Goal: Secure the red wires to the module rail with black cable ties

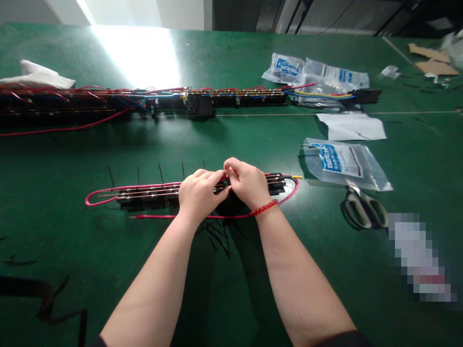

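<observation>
A long black strip assembly [142, 198] with thin copper-coloured rods and a red wire [104, 188] along it lies across the green table in front of me. Several thin black cable ties [160, 173] stick up from its far edge. My left hand [198, 193] rests over the middle of the strip, thumb and fingers pinched. Close beside it, my right hand [249, 183], with a red bead bracelet at the wrist, is also closed in a pinch. The fingertips of both hands nearly meet above the strip, and what they grip is hidden. Loose cable ties [217, 233] lie under my wrists.
Scissors [361, 207] and a labelled plastic bag [340, 161] lie to the right. White paper [350, 126] is behind them. A longer wired assembly [200, 103] spans the table farther back, with more bags [333, 74] beyond. Black strapping [43, 301] is at lower left.
</observation>
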Tool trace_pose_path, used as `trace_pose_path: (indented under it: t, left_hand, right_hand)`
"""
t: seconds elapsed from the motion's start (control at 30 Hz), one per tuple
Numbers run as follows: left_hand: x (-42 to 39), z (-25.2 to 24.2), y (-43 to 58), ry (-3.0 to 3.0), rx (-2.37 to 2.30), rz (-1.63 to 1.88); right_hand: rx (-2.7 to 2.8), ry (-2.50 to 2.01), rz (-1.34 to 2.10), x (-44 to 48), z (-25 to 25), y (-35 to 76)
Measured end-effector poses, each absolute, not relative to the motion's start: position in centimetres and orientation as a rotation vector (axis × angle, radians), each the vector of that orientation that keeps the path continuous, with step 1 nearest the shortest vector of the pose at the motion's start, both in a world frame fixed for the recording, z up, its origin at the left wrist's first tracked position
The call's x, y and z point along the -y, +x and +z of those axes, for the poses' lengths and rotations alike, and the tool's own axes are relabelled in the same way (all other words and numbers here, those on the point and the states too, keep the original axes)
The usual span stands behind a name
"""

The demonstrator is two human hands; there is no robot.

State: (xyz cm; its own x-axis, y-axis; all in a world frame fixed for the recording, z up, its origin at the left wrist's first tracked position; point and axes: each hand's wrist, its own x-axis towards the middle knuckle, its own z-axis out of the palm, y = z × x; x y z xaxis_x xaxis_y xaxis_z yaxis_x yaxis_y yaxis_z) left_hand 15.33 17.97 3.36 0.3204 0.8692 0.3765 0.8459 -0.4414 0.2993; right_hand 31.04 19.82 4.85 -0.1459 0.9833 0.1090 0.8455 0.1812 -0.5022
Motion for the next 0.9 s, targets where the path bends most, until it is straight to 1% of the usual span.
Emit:
trace_pose_path:
  t: [0.9]
  left_hand:
    - [-17.91,3.38,15.52,2.504,-1.631,0.743]
  right_hand:
    - [2.083,-1.702,0.396,-20.02,4.91,31.03]
